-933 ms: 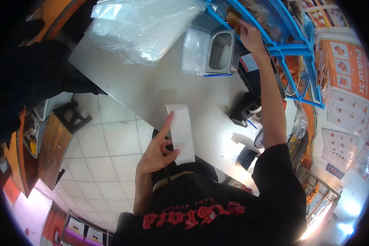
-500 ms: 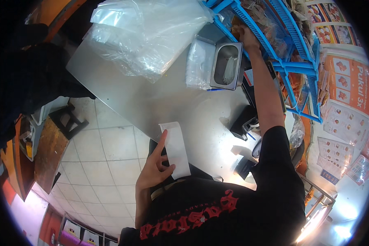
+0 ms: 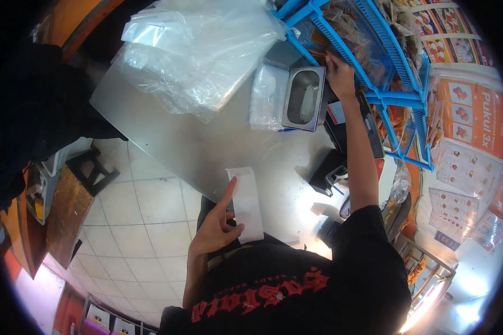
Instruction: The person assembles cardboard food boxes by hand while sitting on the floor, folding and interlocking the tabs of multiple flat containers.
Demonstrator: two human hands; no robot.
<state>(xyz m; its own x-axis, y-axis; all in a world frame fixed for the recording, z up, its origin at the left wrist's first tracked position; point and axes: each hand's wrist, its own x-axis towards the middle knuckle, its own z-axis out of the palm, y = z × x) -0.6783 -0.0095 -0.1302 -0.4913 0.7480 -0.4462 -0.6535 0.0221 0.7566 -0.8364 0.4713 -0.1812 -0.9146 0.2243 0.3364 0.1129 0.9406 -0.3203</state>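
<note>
My left hand point(image 3: 213, 228) holds a white paper pouch point(image 3: 247, 202) upright by its left side, the index finger laid along it and the thumb across its lower part. The pouch is at the near edge of the metal table point(image 3: 207, 151). My right arm stretches forward to the blue plastic rack point(image 3: 394, 99). There my right hand point(image 3: 341, 77) has its fingers bent together at the lower shelf, beside orange-brown packets; what they grip is too small to tell. Just left of that hand stands a steel tray point(image 3: 288, 111) with thin white sticks inside.
Clear plastic bags point(image 3: 198, 61) cover the far left of the table, with a smaller stack of clear bags point(image 3: 265, 100) beside the tray. A black device point(image 3: 328, 173) stands under my right forearm. A dark-clothed person point(image 3: 50, 106) is at the left. Printed sheets point(image 3: 469, 111) hang at the right.
My right hand has drawn back a little from inside the rack, toward me. The left hand keeps its hold on the paper pouch, and the whole view has shifted slightly.
</note>
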